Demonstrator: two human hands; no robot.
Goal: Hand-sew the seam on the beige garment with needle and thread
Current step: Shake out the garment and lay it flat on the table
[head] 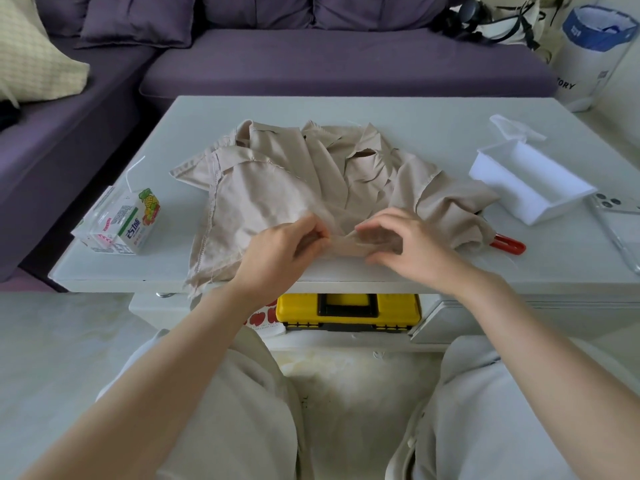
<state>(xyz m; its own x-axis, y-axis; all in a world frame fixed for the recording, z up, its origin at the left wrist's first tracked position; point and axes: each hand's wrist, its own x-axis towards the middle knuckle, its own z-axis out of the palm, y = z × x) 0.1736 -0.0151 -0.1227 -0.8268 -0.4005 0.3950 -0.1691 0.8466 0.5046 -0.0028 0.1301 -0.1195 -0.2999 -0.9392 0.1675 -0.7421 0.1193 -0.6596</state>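
Note:
The beige garment (277, 174) lies crumpled and inside out on the white table (346, 109), its stitched seams showing along the left side. Near the table's front edge my left hand (284, 247) pinches a fold of the fabric between thumb and fingertips. A short way to the right, my right hand (408, 244) has its fingers curved over the same fold, fingertips on the cloth. No needle or thread can be made out; this part of the frame is blurred.
A drink carton (121, 223) with a straw stands at the table's left. A white plastic box (530, 178) and a phone (616, 223) lie on the right. Red-handled scissors (507, 244) poke out from under the garment. A yellow toolbox (346, 311) sits under the table. A purple sofa (311, 60) is behind.

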